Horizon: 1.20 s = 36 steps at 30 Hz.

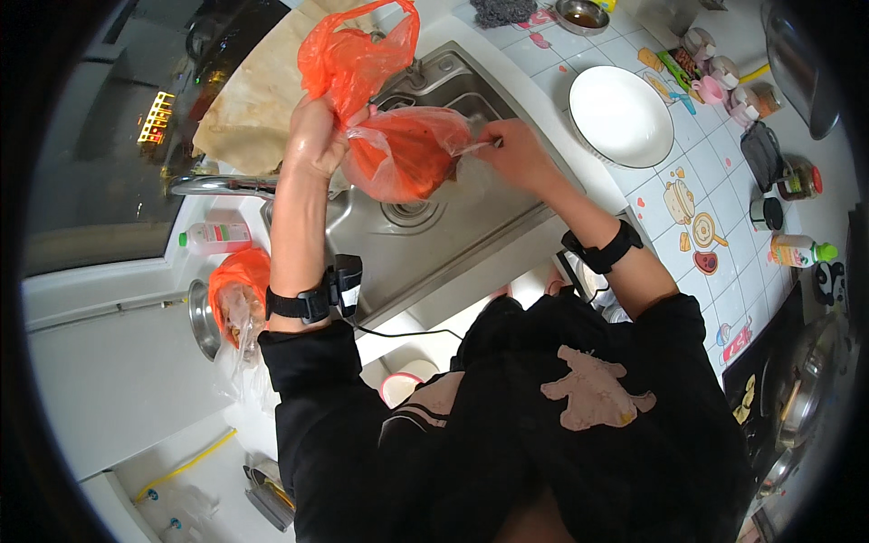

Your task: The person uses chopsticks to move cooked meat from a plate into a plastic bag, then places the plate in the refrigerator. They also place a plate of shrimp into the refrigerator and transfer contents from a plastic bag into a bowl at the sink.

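Above the stainless-steel sink [366,271] hangs an orange-red translucent plastic bag [407,159], its lower part bulging. What fills it cannot be made out. My left hand [318,136] is closed around the bag's gathered neck, and the loose handles [360,64] puff up beyond that fist. On the other side, my right hand [514,153] pinches a stretched corner of the same bag between thumb and fingers. The drain [409,214] shows below the bag, and the bag hides part of the basin behind it.
A chrome faucet [224,184] reaches in at left, near a pink-liquid bottle [218,238]. Another orange bag [241,271] rests by a metal bowl [202,319]. On the tiled-pattern counter at right sit a large white bowl [621,115], a small metal bowl [582,17] and several jars.
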{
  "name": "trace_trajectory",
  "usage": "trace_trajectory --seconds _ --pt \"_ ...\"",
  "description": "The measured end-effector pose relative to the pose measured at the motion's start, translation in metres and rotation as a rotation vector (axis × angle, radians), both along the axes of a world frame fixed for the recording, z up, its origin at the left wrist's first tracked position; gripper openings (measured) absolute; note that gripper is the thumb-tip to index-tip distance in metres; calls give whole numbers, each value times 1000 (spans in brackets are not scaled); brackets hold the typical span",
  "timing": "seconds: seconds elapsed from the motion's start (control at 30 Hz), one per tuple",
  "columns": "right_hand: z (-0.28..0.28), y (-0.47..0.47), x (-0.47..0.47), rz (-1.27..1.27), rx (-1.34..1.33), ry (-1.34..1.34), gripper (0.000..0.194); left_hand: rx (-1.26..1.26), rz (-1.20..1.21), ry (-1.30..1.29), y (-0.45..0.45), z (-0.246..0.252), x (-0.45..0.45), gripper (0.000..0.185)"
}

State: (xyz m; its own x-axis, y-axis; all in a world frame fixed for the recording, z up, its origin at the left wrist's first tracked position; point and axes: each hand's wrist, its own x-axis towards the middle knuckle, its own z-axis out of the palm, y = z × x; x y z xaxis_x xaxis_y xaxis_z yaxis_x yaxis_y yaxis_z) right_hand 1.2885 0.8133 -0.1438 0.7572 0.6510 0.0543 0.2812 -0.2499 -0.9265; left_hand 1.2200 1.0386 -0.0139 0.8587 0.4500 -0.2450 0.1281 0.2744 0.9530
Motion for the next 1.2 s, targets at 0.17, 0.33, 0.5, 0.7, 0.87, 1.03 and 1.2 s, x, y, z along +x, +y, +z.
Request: trace_trajectory --seconds 0.17,0.33,0.5,0.7,0.87,1.03,1.2 --pt "-25 -12 40 -72 214 575 17 -27 -121 17 -6 22 -3 25" --pt "-62 20 64 -179 342 775 18 -82 -189 -22 -10 36 -4 21" --pt "-92 37 30 19 289 770 13 -369 -277 -188 1 41 3 16" --pt "-66 24 -1 69 138 778 16 -437 -35 -257 11 39 10 10" --pt "-16 5 -19 -387 146 -213 24 -396 179 -227 17 24 15 12" --pt "50 25 -23 -171 440 -197 34 -218 162 -219 11 17 24 23" --pt "100 81 -4 -59 235 -361 34 177 81 -122 -21 2 14 30"
